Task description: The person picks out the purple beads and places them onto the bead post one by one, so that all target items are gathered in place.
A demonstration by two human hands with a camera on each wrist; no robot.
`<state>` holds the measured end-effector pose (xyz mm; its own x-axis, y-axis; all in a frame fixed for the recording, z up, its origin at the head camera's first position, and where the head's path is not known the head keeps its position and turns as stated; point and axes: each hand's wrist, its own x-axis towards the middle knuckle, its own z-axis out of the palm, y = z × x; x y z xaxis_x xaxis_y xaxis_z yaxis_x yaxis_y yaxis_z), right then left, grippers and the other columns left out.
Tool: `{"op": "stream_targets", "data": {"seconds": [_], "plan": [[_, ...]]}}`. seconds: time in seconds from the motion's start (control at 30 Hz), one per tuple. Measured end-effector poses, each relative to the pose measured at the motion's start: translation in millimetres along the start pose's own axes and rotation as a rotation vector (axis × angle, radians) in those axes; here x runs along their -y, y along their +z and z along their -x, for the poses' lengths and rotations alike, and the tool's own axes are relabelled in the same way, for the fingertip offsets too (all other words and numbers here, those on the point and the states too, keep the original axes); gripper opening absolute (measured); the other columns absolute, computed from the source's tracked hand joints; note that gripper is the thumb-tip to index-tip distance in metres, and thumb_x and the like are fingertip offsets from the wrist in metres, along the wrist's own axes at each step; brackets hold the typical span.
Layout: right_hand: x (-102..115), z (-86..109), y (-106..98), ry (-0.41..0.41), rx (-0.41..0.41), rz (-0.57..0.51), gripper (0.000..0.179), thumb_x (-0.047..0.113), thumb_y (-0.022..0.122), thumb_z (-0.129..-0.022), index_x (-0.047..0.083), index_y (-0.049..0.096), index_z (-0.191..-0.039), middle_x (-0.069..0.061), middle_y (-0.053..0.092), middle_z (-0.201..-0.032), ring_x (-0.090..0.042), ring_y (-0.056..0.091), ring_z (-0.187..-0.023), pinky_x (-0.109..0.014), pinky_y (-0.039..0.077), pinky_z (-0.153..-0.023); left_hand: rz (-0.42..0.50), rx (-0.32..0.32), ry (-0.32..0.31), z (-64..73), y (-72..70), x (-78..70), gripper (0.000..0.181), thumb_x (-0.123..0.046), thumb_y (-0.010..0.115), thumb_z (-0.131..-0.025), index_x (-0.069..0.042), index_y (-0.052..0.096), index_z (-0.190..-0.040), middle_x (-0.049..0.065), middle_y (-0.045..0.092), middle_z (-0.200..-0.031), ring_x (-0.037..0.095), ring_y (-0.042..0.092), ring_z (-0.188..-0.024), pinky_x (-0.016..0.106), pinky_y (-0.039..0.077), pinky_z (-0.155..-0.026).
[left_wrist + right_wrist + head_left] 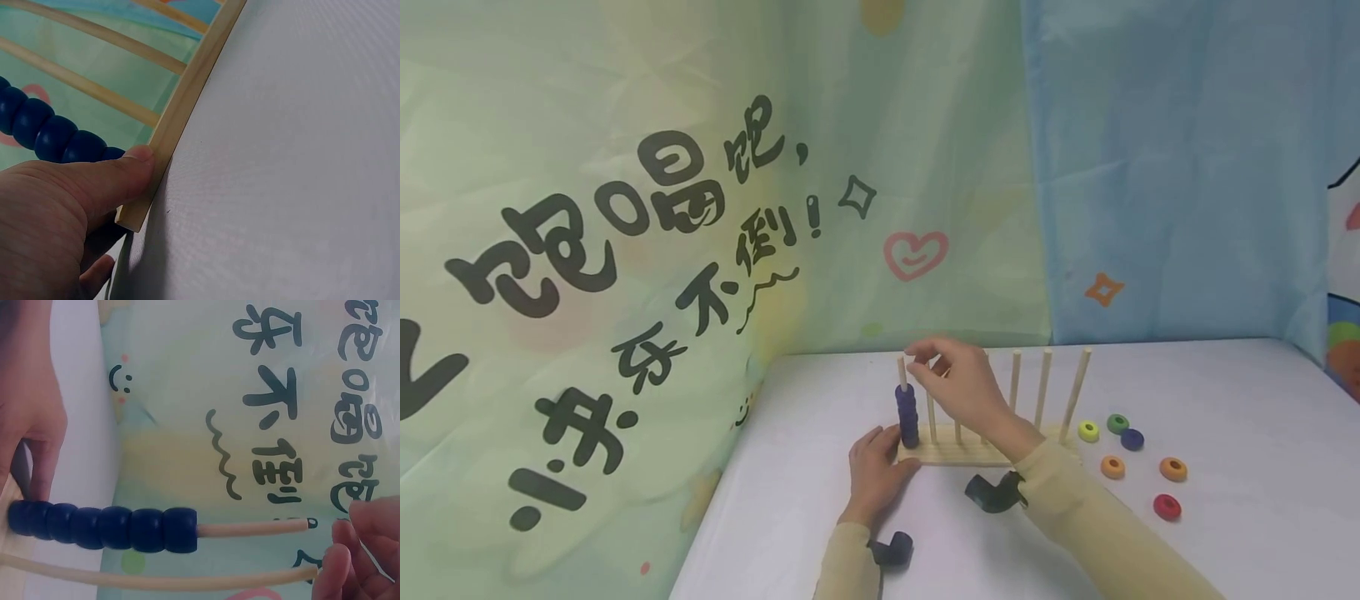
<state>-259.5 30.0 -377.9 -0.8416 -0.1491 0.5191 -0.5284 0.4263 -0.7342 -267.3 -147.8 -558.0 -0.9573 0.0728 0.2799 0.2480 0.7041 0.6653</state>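
Note:
A wooden bead rack with a flat base (955, 454) and several upright pegs stands on the table. Dark blue beads (119, 528) are stacked on its leftmost peg (250, 527), whose upper part is bare. At the rack's left end my left hand (875, 475) grips the base, the thumb (134, 169) against its front edge and the other fingers partly hidden behind. My right hand (962, 387) hovers by the top of that peg, thumb and fingers slightly bent and apart, with no bead showing between them. The other pegs seen there carry no beads.
Right of the rack lie loose beads: yellow (1088, 431), green (1117, 424), blue (1132, 439), two orange, one of them nearer the rack (1112, 467), and red (1167, 507). A printed cloth (910, 167) hangs behind and to the left of the white table (760, 517).

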Motion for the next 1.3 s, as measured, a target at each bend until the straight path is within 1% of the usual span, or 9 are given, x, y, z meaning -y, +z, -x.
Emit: {"op": "stream_targets", "data": {"seconds": [0.13,0.23,0.43,0.67,0.77,0.87,1.07,1.17,1.3], "plan": [[-4.1,7.3,-2.4,0.021,0.034,0.007,0.019,0.021,0.071,-0.089,0.016,0.071,-0.108,0.004,0.069,-0.091,-0.009,0.062,-0.068,-0.028,0.051,-0.054,-0.003,-0.006,0.012,-1.5,-0.5,-0.3,0.056,-0.027,0.080,-0.078,-0.013,0.064,-0.129,0.001,0.066,-0.128,0.031,0.046,-0.131,0.053,0.026,-0.112],[-10.2,14.4,-3.0,0.037,0.049,0.003,0.019,0.022,0.072,-0.089,0.017,0.071,-0.108,0.004,0.071,-0.093,-0.009,0.062,-0.068,-0.027,0.052,-0.056,-0.002,-0.005,0.006,-0.8,0.0,-0.7,0.056,-0.027,0.080,-0.078,-0.013,0.064,-0.129,0.002,0.066,-0.128,0.031,0.046,-0.131,0.054,0.026,-0.112],[-25.7,27.5,-1.0,0.046,0.041,-0.004,0.019,0.019,0.073,-0.088,0.015,0.072,-0.106,0.003,0.070,-0.090,-0.010,0.063,-0.067,-0.026,0.053,-0.058,-0.022,-0.008,0.000,-0.7,1.9,2.1,0.057,-0.029,0.080,-0.077,-0.016,0.063,-0.130,-0.001,0.065,-0.128,0.030,0.046,-0.131,0.053,0.025,-0.112],[-44.6,41.1,-1.2,0.073,0.038,0.030,0.018,0.019,0.073,-0.088,0.013,0.072,-0.105,0.004,0.071,-0.089,-0.012,0.063,-0.067,-0.025,0.052,-0.059,-0.035,-0.022,0.023,-2.1,4.1,4.9,0.057,-0.031,0.079,-0.077,-0.015,0.064,-0.129,0.000,0.066,-0.128,0.031,0.047,-0.130,0.054,0.027,-0.111],[-53.5,48.4,-1.9,0.099,0.028,0.030,0.018,0.018,0.073,-0.087,0.012,0.072,-0.105,0.003,0.070,-0.088,-0.013,0.063,-0.067,-0.025,0.051,-0.059,-0.035,-0.024,0.028,-1.3,3.7,5.2,0.057,-0.030,0.080,-0.076,-0.015,0.064,-0.129,0.000,0.066,-0.127,0.031,0.048,-0.129,0.054,0.027,-0.111],[-61.7,57.3,-2.8,0.132,0.013,0.032,0.016,0.017,0.074,-0.087,0.013,0.073,-0.103,0.003,0.070,-0.087,-0.013,0.063,-0.068,-0.024,0.052,-0.060,-0.040,-0.013,0.024,-1.0,3.4,5.3,0.057,-0.031,0.080,-0.076,-0.016,0.064,-0.129,-0.001,0.066,-0.127,0.030,0.047,-0.130,0.053,0.026,-0.111],[-78.8,76.5,-4.1,0.186,-0.010,0.090,0.015,0.016,0.074,-0.087,0.012,0.073,-0.101,0.004,0.071,-0.086,-0.012,0.062,-0.075,-0.027,0.053,-0.067,-0.045,0.007,0.020,-1.7,2.8,3.9,0.058,-0.032,0.079,-0.078,-0.014,0.063,-0.130,-0.001,0.065,-0.129,0.029,0.046,-0.131,0.051,0.025,-0.113],[-87.8,85.4,-5.0,0.205,-0.016,0.125,0.015,0.017,0.074,-0.087,0.013,0.072,-0.101,0.005,0.070,-0.086,-0.012,0.062,-0.078,-0.028,0.054,-0.070,-0.038,0.001,0.035,-1.4,1.8,2.9,0.057,-0.030,0.079,-0.078,-0.012,0.063,-0.129,0.001,0.065,-0.129,0.031,0.047,-0.130,0.052,0.026,-0.112],[-97.3,95.6,-7.2,0.233,-0.018,0.138,0.015,0.020,0.073,-0.087,0.013,0.072,-0.101,0.005,0.071,-0.088,-0.012,0.063,-0.079,-0.026,0.054,-0.070,-0.029,-0.006,0.036,-0.7,0.6,2.1,0.056,-0.030,0.079,-0.077,-0.012,0.064,-0.129,0.002,0.066,-0.128,0.031,0.047,-0.130,0.052,0.026,-0.112]]}}
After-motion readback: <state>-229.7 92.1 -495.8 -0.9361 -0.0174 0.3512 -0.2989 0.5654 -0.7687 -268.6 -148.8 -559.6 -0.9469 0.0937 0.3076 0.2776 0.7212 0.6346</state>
